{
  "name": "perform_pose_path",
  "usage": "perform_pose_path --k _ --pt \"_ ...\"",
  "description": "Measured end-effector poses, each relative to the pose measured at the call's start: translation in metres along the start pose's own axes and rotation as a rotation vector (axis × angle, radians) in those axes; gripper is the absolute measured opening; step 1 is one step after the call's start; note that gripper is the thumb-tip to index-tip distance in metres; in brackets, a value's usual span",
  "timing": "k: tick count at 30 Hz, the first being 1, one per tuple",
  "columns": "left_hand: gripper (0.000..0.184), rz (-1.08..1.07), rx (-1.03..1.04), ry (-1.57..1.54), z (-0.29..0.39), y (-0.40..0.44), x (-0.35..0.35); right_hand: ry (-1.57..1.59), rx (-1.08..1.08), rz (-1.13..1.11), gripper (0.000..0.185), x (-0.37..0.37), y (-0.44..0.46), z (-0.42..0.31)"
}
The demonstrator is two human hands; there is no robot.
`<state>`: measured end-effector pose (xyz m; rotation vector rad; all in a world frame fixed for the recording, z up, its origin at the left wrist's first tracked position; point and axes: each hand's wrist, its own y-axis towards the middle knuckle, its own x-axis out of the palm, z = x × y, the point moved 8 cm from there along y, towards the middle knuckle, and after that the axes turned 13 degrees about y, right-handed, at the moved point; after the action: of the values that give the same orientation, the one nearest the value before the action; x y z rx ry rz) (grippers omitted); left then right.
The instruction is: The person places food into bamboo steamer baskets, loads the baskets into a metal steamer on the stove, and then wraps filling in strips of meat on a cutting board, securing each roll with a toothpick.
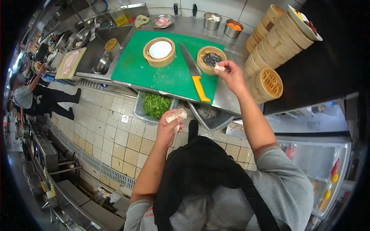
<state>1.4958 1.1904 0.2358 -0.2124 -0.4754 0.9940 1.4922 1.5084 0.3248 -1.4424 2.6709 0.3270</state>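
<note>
My left hand (172, 125) is closed around a pale, lumpy piece of food (177, 114), held over the floor in front of the counter. Between the fingertips of my right hand (232, 74) is a smaller whitish piece (219, 67), just above the near right rim of a bamboo steamer (200, 61). A dark perforated liner (212, 59) lies inside that steamer. To its left, a large knife with a yellow handle (200, 89) rests on the green cutting board (131, 57). Another bamboo steamer (160, 64) holds a white dish (162, 49).
Stacked bamboo steamers (275, 42) stand on the right, beside an open fridge (308, 154). Metal tubs (212, 22) and a plate of pink meat (163, 21) sit at the back. A bin of leafy greens (156, 104) is below the counter. A co-worker (29, 92) stands far left.
</note>
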Motion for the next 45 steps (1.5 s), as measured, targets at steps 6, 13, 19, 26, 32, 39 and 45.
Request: perform_pose_path --k 6,13,19,26,32,39,45 --pt "0.044 0.07 0.034 -0.065 0.034 0.029 -0.009 -0.267 -0.131 0.017 0.027 0.02 0.078 0.046" --pt "0.045 0.067 0.051 0.134 0.066 0.07 0.007 -0.206 -0.366 -0.345 0.041 0.058 0.025 -0.007" --pt "0.04 -0.228 0.073 0.247 0.083 0.111 0.065 0.425 0.248 -0.546 0.056 0.087 -0.02 0.007" --pt "0.039 -0.271 0.224 0.354 0.096 0.118 0.087 0.041 -0.009 -0.4 0.045 0.049 -0.012 -0.027" --pt "0.039 -0.425 0.065 0.442 0.092 0.113 0.085 0.082 -0.015 -0.56 0.043 0.05 -0.01 -0.027" --pt "0.038 -0.185 0.097 0.397 0.086 0.122 0.079 -0.128 0.079 -0.32 0.037 0.051 0.0 -0.015" --pt "0.039 0.046 0.075 0.358 0.088 0.129 0.058 -0.179 -0.038 0.045 0.033 0.016 0.028 0.001"
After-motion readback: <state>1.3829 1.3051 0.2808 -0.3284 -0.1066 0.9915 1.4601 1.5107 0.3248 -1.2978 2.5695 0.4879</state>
